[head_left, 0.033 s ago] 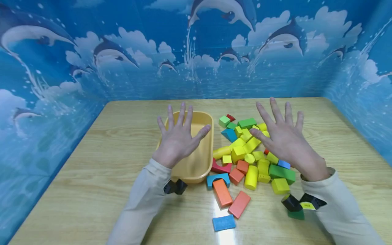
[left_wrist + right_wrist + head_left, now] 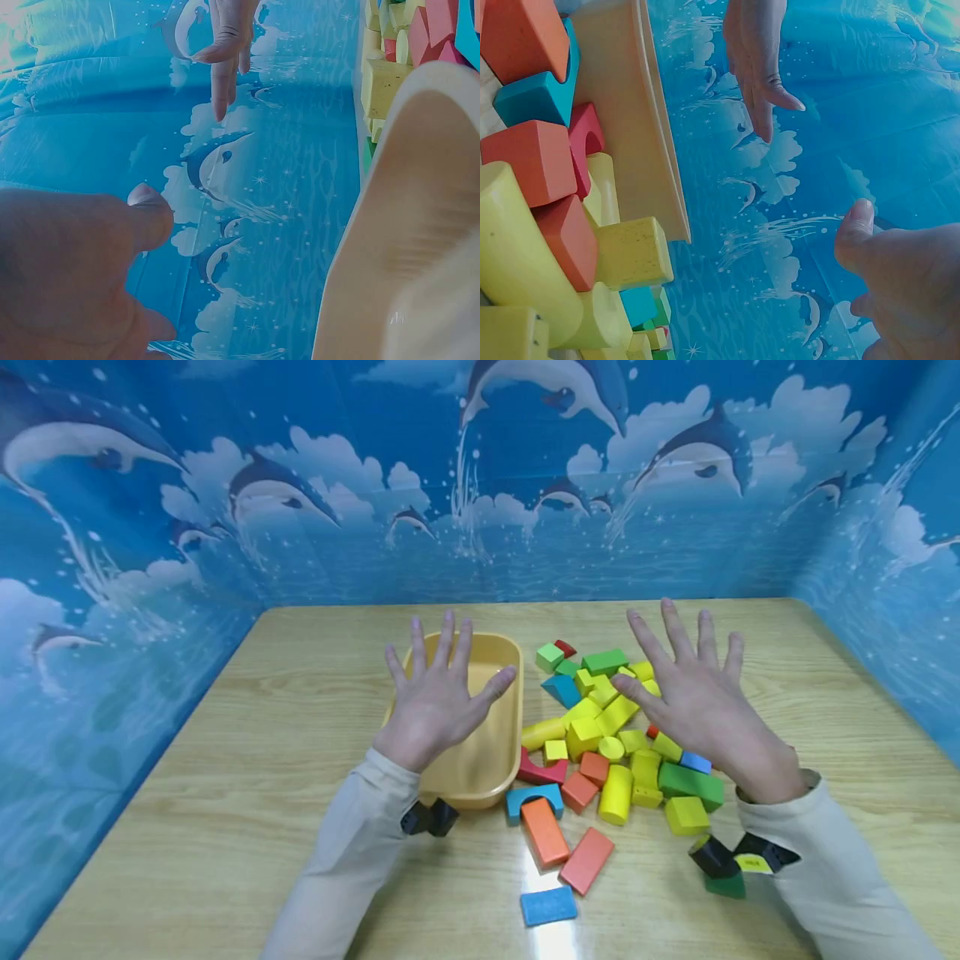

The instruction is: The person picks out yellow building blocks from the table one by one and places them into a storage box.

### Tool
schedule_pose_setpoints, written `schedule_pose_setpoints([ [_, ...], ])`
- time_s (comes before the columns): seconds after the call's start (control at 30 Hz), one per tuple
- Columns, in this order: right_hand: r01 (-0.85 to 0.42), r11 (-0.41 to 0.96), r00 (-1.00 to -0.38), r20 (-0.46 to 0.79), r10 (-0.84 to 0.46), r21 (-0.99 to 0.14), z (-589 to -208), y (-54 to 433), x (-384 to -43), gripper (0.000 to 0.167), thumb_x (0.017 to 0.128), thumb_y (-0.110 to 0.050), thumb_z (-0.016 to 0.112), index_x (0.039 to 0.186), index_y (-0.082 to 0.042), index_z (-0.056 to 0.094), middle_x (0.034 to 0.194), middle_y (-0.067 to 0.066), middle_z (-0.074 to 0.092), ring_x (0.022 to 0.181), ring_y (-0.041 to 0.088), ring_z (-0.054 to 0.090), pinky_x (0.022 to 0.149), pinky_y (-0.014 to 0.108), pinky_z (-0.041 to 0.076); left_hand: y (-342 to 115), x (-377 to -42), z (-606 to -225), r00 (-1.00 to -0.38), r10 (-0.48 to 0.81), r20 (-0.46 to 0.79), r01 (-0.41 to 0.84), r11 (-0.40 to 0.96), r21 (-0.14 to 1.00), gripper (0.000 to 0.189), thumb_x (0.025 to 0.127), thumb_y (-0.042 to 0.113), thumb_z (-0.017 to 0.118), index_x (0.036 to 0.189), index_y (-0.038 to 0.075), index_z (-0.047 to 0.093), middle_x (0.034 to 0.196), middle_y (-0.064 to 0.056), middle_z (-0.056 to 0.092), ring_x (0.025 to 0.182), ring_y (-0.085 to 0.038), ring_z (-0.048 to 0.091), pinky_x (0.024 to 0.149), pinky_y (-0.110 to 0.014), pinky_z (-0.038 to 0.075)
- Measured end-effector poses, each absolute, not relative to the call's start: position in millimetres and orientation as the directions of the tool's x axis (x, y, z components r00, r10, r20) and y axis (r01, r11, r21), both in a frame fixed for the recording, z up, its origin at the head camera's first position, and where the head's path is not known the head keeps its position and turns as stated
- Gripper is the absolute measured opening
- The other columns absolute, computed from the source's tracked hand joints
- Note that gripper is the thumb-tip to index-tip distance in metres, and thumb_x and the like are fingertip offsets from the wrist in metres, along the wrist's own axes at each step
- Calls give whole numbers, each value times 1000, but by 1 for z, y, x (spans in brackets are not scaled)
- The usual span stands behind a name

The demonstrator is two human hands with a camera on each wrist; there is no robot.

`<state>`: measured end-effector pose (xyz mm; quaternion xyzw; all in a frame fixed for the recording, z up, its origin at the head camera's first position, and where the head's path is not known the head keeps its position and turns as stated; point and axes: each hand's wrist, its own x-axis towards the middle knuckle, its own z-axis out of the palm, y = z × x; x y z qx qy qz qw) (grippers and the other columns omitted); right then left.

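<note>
Over the yellow plastic tub [image 2: 480, 777] my left hand [image 2: 435, 710] hovers palm down, its fingers spread and straight, holding nothing. On the other side, my right hand [image 2: 693, 710] is held above the right part of a pile of toy blocks, fingers also spread, and it hides some of them. Yellow blocks such as a cylinder [image 2: 616, 795] make up most of the pile. A blue arch [image 2: 534, 802] and a red arch [image 2: 543, 770] lie by the tub's right side. In the right wrist view the thumb [image 2: 859, 225] stands apart from the blocks.
Nearer the front edge lie an orange block [image 2: 545, 833], a pink-red block [image 2: 587, 860] and a blue block [image 2: 549, 907]. A green block [image 2: 725, 885] sits partly under the right wrist camera. A blue dolphin-print curtain [image 2: 510, 552] surrounds the wooden table [image 2: 225, 777] at the back and sides.
</note>
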<state>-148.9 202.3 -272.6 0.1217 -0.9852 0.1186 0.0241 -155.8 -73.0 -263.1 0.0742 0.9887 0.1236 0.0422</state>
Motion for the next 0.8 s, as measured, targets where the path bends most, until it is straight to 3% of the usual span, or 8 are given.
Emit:
schedule_pose_setpoints([
  [0.27, -211, 943, -977, 57, -203, -256, -270, 212, -153, 79, 98, -62, 29, 155, -21, -6, 158, 18, -19, 137, 51, -22, 100, 75, -18, -78, -156, -261, -982, 167, -83, 138, 950, 280, 85, 94, 70, 24, 154, 20, -9, 159, -3, -18, 141, -34, -26, 110, -62, -17],
  [0.53, -125, 952, -991, -10, -133, -279, -270, 239, -164, 82, 96, -66, 21, 156, -15, -2, 156, 28, -13, 135, 58, -14, 98, 78, -17, -87, -157, -261, -986, 150, -67, 127, 955, 267, 83, 96, 67, 24, 154, 18, -7, 160, -5, -14, 142, -34, -24, 111, -63, -14],
  [0.8, -104, 968, -990, -72, -124, -230, -275, 242, -169, 91, 92, -72, 25, 156, -14, -2, 155, 31, -7, 133, 63, -6, 96, 80, -14, -94, -161, -267, -985, 154, -82, 126, 953, 276, 82, 96, 66, 24, 154, 18, -7, 160, -6, -15, 141, -35, -23, 112, -63, -13],
])
